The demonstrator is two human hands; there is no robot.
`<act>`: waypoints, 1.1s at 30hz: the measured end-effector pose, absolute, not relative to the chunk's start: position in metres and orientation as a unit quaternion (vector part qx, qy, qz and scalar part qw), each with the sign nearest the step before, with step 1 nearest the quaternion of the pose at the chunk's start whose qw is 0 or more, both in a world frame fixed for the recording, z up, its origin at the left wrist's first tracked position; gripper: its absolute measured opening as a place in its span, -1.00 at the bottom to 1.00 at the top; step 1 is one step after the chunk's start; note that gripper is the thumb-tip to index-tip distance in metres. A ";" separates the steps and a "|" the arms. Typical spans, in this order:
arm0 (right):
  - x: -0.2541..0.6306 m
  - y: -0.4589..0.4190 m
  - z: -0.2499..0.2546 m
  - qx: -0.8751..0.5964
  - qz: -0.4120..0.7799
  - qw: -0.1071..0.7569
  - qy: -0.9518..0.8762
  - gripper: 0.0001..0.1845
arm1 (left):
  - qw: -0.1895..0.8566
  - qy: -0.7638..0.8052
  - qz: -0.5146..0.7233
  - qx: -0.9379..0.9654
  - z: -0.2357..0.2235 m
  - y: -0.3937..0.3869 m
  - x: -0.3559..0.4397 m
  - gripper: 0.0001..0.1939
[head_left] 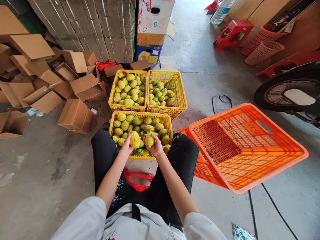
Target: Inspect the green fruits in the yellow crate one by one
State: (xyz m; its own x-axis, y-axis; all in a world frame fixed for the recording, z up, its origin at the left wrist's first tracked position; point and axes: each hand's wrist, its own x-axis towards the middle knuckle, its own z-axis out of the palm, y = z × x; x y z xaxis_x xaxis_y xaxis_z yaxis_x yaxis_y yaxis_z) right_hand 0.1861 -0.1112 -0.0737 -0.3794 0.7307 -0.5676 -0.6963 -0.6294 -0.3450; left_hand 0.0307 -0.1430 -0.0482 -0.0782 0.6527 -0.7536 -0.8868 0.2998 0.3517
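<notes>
My left hand [129, 142] is closed around a small, oval yellow melon [135, 140]. In my right hand [155, 145] sits a greener, ribbed melon [149, 140], with the fingers wrapped about its side. Both hands hover close together above the front part of a yellow plastic crate [171, 128], which stands between my knees. Several yellow and green melons fill that crate. Behind it, two more yellow crates hold similar fruit: the back left crate [127, 108] is well filled, while the back right crate [183, 95] shows bare space at its right side.
An orange crate [250, 150] lies tilted at my right. Small cardboard boxes [75, 115] are heaped at the left, before stacked flattened cardboard [100, 30]. A motorcycle wheel [277, 91], a red stool [232, 33] and pink baskets [265, 51] stand to the right.
</notes>
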 end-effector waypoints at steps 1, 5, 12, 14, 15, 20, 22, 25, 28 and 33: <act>0.186 -0.111 -0.074 -0.361 0.827 0.430 -0.019 -0.81 | 0.664 0.465 0.570 -0.135 -0.051 -0.142 0.031 -0.81; 0.188 -0.110 -0.070 -0.392 0.809 0.439 0.002 -0.84 | 0.662 0.474 0.559 -0.158 -0.058 -0.141 0.031 -0.75; 0.187 -0.112 -0.065 -0.340 0.821 0.458 -0.001 -0.79 | 0.675 0.453 0.568 -0.133 -0.056 -0.143 0.028 -0.74; 0.185 -0.111 -0.066 -0.332 0.821 0.464 -0.006 -0.79 | 0.680 0.426 0.581 -0.135 -0.050 -0.144 0.026 -0.72; 0.184 -0.111 -0.066 -0.334 0.821 0.463 -0.009 -0.80 | 0.686 0.408 0.587 -0.133 -0.047 -0.144 0.026 -0.70; 0.186 -0.111 -0.066 -0.328 0.820 0.469 -0.013 -0.77 | 0.722 0.366 0.582 -0.079 -0.032 -0.147 0.028 -0.59; 0.187 -0.111 -0.066 -0.325 0.814 0.482 -0.012 -0.74 | 0.724 0.372 0.577 -0.075 -0.030 -0.149 0.030 -0.56; 0.188 -0.112 -0.064 -0.337 0.818 0.466 -0.018 -0.71 | 0.722 0.371 0.578 -0.084 -0.031 -0.149 0.030 -0.56; 0.188 -0.113 -0.064 -0.343 0.839 0.421 -0.031 -0.70 | 0.723 0.364 0.580 -0.094 -0.032 -0.149 0.028 -0.58; 0.184 -0.117 -0.063 -0.307 0.861 0.403 -0.048 -0.72 | 0.713 0.381 0.581 -0.100 -0.033 -0.148 0.029 -0.64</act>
